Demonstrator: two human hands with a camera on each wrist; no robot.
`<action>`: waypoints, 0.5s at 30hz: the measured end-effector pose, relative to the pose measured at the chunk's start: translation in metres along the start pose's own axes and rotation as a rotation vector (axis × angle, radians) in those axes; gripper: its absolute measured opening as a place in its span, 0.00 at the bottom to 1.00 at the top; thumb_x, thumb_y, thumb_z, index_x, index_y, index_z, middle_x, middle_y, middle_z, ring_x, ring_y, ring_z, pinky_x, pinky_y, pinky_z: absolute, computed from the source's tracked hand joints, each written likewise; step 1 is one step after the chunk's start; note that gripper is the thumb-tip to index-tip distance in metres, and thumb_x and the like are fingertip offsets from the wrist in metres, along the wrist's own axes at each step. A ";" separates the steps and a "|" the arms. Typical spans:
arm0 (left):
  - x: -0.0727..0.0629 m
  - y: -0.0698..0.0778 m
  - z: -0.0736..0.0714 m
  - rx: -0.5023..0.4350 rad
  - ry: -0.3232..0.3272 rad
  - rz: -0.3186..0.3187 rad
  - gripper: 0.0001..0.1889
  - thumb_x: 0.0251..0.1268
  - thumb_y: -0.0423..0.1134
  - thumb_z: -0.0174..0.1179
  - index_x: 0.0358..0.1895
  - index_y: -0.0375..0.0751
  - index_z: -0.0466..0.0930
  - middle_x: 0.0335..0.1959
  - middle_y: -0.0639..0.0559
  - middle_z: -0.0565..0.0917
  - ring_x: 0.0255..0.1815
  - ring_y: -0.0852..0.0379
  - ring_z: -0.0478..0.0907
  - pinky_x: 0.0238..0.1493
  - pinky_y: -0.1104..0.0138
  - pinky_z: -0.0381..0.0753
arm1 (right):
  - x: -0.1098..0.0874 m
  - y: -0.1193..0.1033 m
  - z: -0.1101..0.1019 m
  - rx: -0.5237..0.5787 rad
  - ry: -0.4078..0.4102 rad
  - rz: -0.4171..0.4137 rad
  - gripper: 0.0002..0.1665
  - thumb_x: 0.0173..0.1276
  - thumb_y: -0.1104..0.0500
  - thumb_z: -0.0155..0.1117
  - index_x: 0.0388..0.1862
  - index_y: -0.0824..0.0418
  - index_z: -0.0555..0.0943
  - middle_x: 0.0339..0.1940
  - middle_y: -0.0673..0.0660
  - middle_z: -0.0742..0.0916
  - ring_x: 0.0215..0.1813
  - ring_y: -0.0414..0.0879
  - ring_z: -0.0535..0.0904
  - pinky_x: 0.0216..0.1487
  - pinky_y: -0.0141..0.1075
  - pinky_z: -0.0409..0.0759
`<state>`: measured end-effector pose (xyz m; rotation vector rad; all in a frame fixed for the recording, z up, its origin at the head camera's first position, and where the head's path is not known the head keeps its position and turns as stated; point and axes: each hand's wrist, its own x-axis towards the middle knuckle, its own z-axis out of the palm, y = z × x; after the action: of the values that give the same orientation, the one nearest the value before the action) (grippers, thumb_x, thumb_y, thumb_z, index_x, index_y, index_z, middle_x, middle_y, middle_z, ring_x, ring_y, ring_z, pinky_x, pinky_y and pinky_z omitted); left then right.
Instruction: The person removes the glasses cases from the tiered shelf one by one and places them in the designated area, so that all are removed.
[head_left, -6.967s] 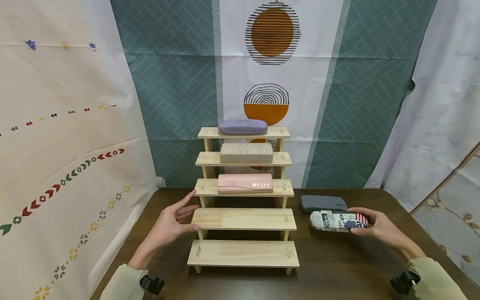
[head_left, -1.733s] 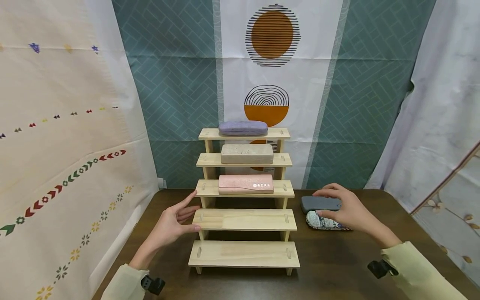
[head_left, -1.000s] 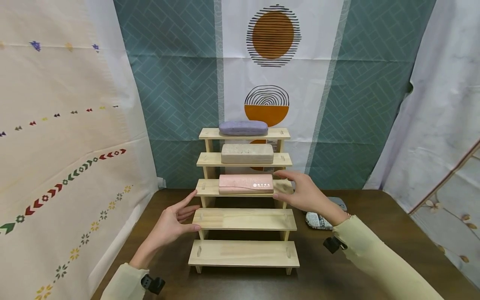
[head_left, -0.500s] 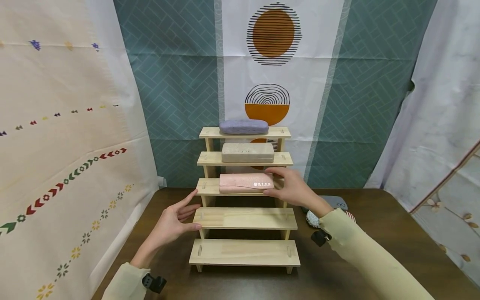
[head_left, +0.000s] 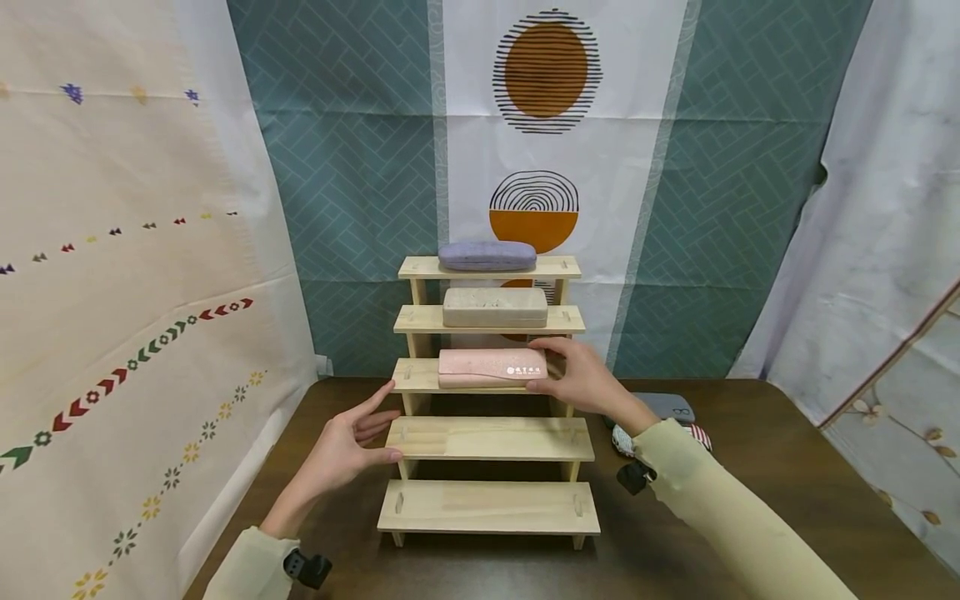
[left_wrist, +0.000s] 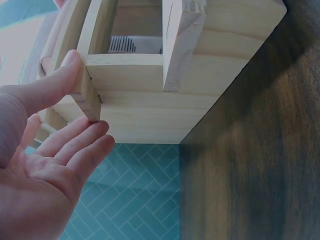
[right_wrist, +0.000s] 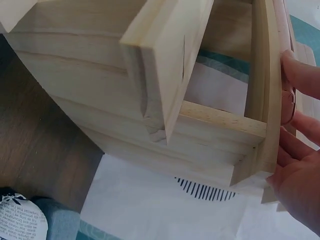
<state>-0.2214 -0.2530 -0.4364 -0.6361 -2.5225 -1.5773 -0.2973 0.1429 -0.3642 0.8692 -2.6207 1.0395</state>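
Note:
A pink glasses case [head_left: 491,368] with white lettering lies on the middle step of a five-step wooden display stand [head_left: 487,505]. My right hand [head_left: 583,379] pinches its right end, thumb at the front and index finger behind. In the right wrist view, fingers [right_wrist: 302,75] bend around the case end, beside the step's edge. My left hand [head_left: 341,446] rests against the stand's left side, its index finger reaching the middle step and the thumb on the step below. The left wrist view shows those fingers [left_wrist: 82,145] fairly straight against a board end.
A purple glasses case [head_left: 487,256] sits on the top step, a beige one [head_left: 495,307] on the second. Right of the stand, a grey case [head_left: 667,406] and a newspaper-print case [head_left: 699,436], partly behind my right arm, lie on the brown table [head_left: 750,500].
My right hand first held the newspaper-print case beside the grey one, then let go, moved left to the stand and took hold of the pink case's right end. My left hand stayed in place.

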 end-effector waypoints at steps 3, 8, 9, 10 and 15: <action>0.000 0.000 0.000 0.003 0.000 -0.002 0.56 0.53 0.28 0.81 0.85 0.51 0.59 0.69 0.32 0.77 0.68 0.38 0.78 0.64 0.48 0.79 | -0.001 -0.001 -0.001 -0.004 0.000 0.003 0.37 0.64 0.53 0.83 0.70 0.63 0.81 0.66 0.62 0.84 0.67 0.60 0.79 0.67 0.56 0.79; 0.000 -0.001 0.000 0.001 -0.002 -0.001 0.56 0.53 0.28 0.81 0.85 0.51 0.59 0.69 0.32 0.77 0.68 0.38 0.78 0.64 0.50 0.79 | -0.005 -0.001 -0.004 -0.015 -0.003 0.014 0.37 0.63 0.53 0.84 0.68 0.63 0.82 0.65 0.62 0.84 0.67 0.60 0.79 0.68 0.58 0.77; 0.000 -0.001 0.000 0.001 -0.001 -0.001 0.56 0.53 0.28 0.81 0.85 0.52 0.59 0.69 0.32 0.77 0.68 0.38 0.78 0.64 0.51 0.80 | -0.005 -0.001 -0.005 -0.016 -0.005 0.019 0.37 0.63 0.53 0.84 0.68 0.62 0.82 0.65 0.61 0.84 0.68 0.60 0.78 0.68 0.58 0.77; 0.000 -0.001 0.000 -0.001 0.000 -0.001 0.56 0.53 0.28 0.81 0.85 0.52 0.59 0.69 0.32 0.77 0.68 0.38 0.78 0.64 0.51 0.80 | -0.006 -0.001 -0.005 -0.012 -0.008 0.023 0.37 0.63 0.54 0.84 0.68 0.63 0.82 0.66 0.61 0.84 0.68 0.61 0.78 0.69 0.59 0.76; 0.000 -0.002 0.000 0.003 0.001 0.000 0.56 0.53 0.28 0.81 0.85 0.52 0.59 0.69 0.33 0.77 0.68 0.39 0.78 0.64 0.52 0.80 | -0.005 -0.002 -0.005 0.018 -0.025 0.019 0.39 0.62 0.52 0.84 0.70 0.63 0.81 0.65 0.61 0.84 0.63 0.59 0.80 0.64 0.58 0.80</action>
<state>-0.2218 -0.2533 -0.4381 -0.6346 -2.5237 -1.5732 -0.2926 0.1470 -0.3613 0.8684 -2.6494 1.0658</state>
